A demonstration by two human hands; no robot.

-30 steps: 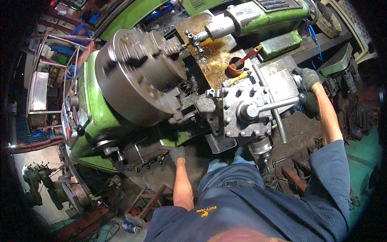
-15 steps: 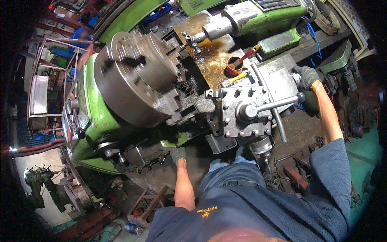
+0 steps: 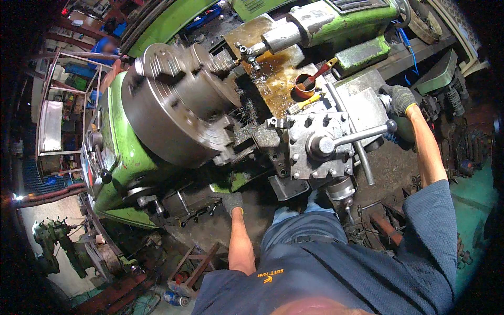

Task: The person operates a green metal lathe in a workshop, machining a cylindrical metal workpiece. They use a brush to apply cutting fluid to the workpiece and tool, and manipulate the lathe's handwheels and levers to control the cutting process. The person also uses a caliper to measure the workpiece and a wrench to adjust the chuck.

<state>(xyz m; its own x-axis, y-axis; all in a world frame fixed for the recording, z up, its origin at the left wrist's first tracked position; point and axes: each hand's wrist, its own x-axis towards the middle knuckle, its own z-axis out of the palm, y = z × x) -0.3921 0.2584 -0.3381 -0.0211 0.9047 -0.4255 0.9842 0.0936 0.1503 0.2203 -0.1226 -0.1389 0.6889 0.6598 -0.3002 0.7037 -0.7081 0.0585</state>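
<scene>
A big green lathe stands before me, its heavy chuck [image 3: 168, 105] smeared by rotation. My right hand [image 3: 402, 100], in a dark knit glove, is closed round a silver round handle [image 3: 386, 102] at the right end of the tool slide [image 3: 365, 107]. Low at the lathe's front, my gloved left hand [image 3: 232, 201] is closed beside a green part [image 3: 221, 187]; what it grips is hidden. Between them sits the square tool post [image 3: 320, 147] with its long clamping lever [image 3: 367, 132]. A cutting tool [image 3: 276, 122] points from its left corner toward the chuck.
A red pot [image 3: 303, 90] with a brush [image 3: 322, 70] and a yellow-handled brush [image 3: 305, 103] rest behind the tool post. The green tailstock [image 3: 341, 23] is at the far right. Metal shavings [image 3: 249, 110] lie near the chuck. Another person [image 3: 105, 48] is at far left.
The chuck has turned, its jaws showing at other places. Both my hands stay where they were.
</scene>
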